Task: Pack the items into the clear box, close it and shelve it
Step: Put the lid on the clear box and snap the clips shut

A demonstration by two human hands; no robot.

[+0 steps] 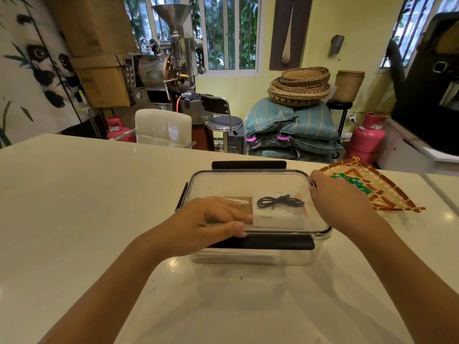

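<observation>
With the lidded clear box [258, 214] on the bench [74, 194], my left hand [213, 219] presses flat on its lid while my right hand [337, 194] pinches the right rim; rigid, light, slick, best gripped by both ends.

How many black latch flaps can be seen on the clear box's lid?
3: the far flap, raised; the near flap, folded down; the left flap, seen edge-on. A fourth on the right may be hidden under the right hand.

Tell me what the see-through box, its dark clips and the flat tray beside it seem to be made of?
Clear box: glossy transparent plastic, probably; the contents show through. Clips: matte black plastic, by the look. Tray: woven strips, orange and natural, likely bamboo or cane.
</observation>
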